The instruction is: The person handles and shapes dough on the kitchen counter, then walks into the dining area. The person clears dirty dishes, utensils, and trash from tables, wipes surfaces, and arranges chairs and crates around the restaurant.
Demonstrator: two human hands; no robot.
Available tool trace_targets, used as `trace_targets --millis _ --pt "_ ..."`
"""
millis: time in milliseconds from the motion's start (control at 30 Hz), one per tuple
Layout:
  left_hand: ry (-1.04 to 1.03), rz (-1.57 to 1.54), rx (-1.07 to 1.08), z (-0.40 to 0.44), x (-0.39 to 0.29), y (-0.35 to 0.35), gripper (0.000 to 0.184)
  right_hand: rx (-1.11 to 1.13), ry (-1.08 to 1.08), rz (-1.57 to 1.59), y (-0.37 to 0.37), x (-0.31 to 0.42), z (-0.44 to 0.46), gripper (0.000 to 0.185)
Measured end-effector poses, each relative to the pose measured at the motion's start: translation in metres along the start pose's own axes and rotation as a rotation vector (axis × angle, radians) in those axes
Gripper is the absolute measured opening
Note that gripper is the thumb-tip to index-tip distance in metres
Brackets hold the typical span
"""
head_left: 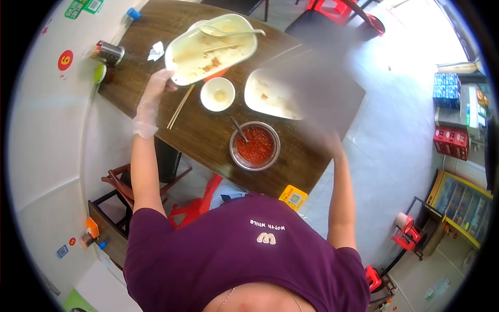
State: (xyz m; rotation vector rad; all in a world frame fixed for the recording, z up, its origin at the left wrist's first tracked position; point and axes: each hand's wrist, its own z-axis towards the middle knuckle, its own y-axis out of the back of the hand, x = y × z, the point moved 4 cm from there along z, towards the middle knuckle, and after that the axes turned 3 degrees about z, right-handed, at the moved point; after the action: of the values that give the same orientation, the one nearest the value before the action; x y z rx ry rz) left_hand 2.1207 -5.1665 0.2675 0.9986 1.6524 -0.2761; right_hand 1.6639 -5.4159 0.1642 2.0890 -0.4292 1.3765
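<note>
The left hand (156, 87), in a clear plastic glove, was clamped on the near-left corner of a long white dish with rounded corners (188, 56), at the far side of the brown wooden counter (131, 58). Handling this dish seemed the step in hand; the next move, I judged, called for a level hold, since a pale long-handled spoon (218, 31) lay loose in it.

A grey blur swallowed the right hand (323, 134), so I could not tell its grip or what it held. The blur also covered the right part of a second white dish (254, 89). An orange object (217, 74) showed only partly beneath the first dish; whether that dish rested on anything was unclear.
</note>
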Motion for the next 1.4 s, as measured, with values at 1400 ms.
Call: trace_targets --millis 1400 --pt "-0.815 1.198 0.309 0.021 0.005 -0.295 0.012 -0.257 -0.142 0.304 0.055 0.012 0.055 0.023"
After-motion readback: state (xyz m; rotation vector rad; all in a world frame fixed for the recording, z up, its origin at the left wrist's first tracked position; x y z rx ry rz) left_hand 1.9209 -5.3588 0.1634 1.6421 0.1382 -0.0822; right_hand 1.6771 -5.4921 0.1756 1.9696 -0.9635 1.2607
